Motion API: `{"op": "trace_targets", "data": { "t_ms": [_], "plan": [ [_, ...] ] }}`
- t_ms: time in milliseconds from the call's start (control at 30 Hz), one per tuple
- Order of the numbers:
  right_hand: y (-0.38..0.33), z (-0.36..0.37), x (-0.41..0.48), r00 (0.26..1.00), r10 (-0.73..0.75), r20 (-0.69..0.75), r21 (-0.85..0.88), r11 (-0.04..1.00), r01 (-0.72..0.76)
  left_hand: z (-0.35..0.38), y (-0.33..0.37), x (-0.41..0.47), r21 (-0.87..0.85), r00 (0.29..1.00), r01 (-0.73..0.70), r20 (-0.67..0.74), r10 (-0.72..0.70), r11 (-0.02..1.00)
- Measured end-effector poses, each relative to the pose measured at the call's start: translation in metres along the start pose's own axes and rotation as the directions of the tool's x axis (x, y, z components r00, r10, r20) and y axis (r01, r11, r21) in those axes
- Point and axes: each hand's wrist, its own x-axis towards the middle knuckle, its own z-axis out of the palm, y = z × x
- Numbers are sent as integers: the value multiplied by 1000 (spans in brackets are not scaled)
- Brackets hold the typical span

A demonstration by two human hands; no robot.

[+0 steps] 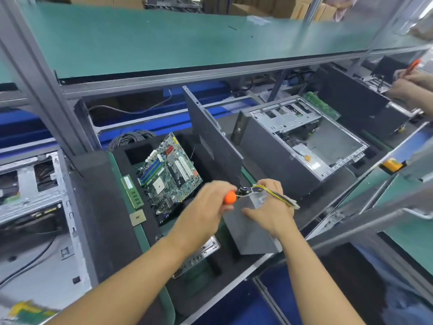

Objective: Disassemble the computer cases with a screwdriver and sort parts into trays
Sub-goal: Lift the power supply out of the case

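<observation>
At a disassembly bench under a green shelf point(164, 36), a person's left hand point(206, 204) grips an orange-handled screwdriver point(230, 197). Its tip is hidden against the near end of a grey power supply point(248, 233). The right hand point(269, 208) holds that power supply from above, thumb spread on its near face and fingers curled over its far edge. A bundle of yellow and black wires point(273, 192) runs from the unit across those fingers, ending in a pale plug point(294, 204) just past the hand.

The power supply sits tilted at the front of the bench, just right of a black foam tray point(132, 156). A motherboard point(168, 174) lies in that tray. A green memory stick point(132, 192) and a square chip point(137, 218) lie beside the tray's left edge. A metal bracket point(203, 250) shows below the left wrist.

Behind the hands, a dark side panel point(210, 141) stands upright on edge between the tray and an open, largely stripped case point(304, 146). A coil of cable point(131, 138) rests behind the tray. Another case point(30, 184) lies at far left.

At upper right, a second person's hands point(410, 85) hold another orange tool point(413, 65).
</observation>
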Motion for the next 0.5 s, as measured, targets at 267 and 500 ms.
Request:
{"op": "trace_targets", "data": {
  "t_ms": [267, 500],
  "plan": [
    [-26, 39, 3, 986, -130, 107, -182, 972, 148, -52, -20, 13, -175, 894, 263, -327, -308, 949],
    [-29, 68, 22, 993, -35, 113, -318, 945, 69, -74, -25, 13, -216, 827, 258, -455, -331, 942]
  ]
}}
